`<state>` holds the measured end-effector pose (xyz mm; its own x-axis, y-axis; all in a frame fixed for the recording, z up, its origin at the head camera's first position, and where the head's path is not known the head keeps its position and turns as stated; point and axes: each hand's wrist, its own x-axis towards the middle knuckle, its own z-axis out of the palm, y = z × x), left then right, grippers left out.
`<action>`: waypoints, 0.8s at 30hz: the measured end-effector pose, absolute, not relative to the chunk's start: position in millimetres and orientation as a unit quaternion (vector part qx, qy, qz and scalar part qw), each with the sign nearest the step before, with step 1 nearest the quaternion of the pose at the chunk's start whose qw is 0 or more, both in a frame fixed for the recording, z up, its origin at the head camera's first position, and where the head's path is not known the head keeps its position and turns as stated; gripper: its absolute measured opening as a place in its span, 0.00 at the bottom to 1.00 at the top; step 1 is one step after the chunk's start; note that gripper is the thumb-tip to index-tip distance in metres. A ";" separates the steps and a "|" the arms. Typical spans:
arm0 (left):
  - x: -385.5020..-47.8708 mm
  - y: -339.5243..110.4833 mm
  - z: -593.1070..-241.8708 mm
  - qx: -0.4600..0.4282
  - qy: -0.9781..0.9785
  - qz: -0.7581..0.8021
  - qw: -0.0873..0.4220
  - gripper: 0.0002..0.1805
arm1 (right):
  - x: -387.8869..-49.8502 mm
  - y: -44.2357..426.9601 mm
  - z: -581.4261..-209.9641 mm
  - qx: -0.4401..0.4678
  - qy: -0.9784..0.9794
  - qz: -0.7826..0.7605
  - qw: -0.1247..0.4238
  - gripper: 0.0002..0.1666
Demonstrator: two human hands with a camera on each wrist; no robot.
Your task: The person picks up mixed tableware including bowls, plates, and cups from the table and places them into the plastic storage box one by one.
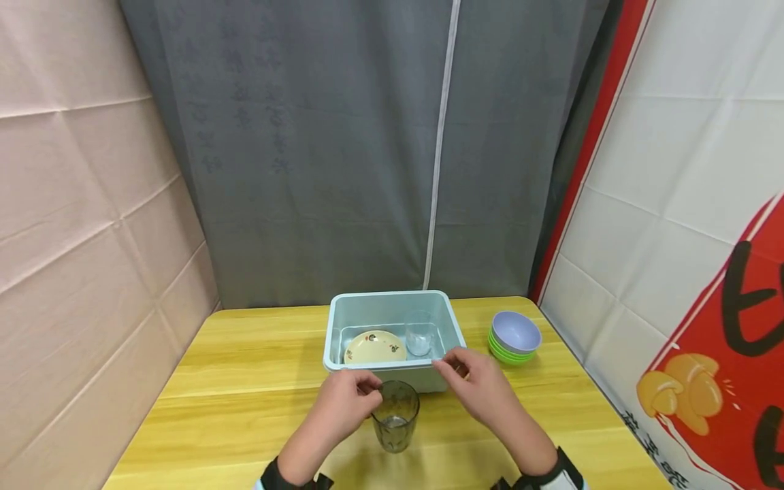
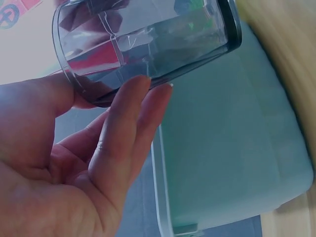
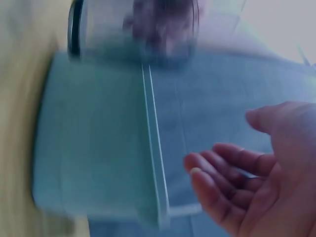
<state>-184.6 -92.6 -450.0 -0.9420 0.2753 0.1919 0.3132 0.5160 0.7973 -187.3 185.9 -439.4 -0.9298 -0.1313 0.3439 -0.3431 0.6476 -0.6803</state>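
My left hand (image 1: 350,403) pinches the rim of a smoky grey drinking glass (image 1: 395,416), thumb and fingertips at its near-left side. In the left wrist view the glass (image 2: 148,44) lies across the top, fingers (image 2: 121,113) against its wall. Whether its base touches the table cannot be told. Just behind the glass is a pale blue-green plastic basin (image 1: 392,375). A cream plate (image 1: 375,347) with small printed motifs and a clear glass (image 1: 419,340) are inside it. My right hand (image 1: 480,384), fingers loosely bent and holding nothing, hovers by the basin's front right corner.
Right of the basin, a purple bowl (image 1: 516,332) is stacked on green bowls (image 1: 510,354). All stand on a yellow wood-grain table (image 1: 257,395). A grey curtain (image 1: 306,170) hangs behind, with pale cloth (image 1: 92,224) at left and a printed white-and-red banner (image 1: 674,238) at right.
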 end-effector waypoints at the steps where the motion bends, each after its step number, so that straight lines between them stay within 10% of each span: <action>1: -185.1 -93.2 -448.7 -0.170 -0.869 -0.464 0.019 0.09 | -189.5 194.0 -438.2 0.129 -0.897 0.394 0.153 0.08; 10: -192.1 -99.6 -428.8 -0.181 -0.874 -0.451 0.020 0.08 | -209.3 249.2 -454.7 0.127 -0.921 0.267 0.254 0.11; 24: -204.9 -92.2 -379.7 -0.190 -0.883 -0.430 0.023 0.08 | -222.7 272.5 -507.2 0.123 -0.963 0.185 0.154 0.25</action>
<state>-204.9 -92.2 -379.7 -0.9268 0.3158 0.2034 0.3549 0.5588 0.7495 -222.7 272.5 -507.2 -0.9222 -0.1805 0.3419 -0.2942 0.9014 -0.3177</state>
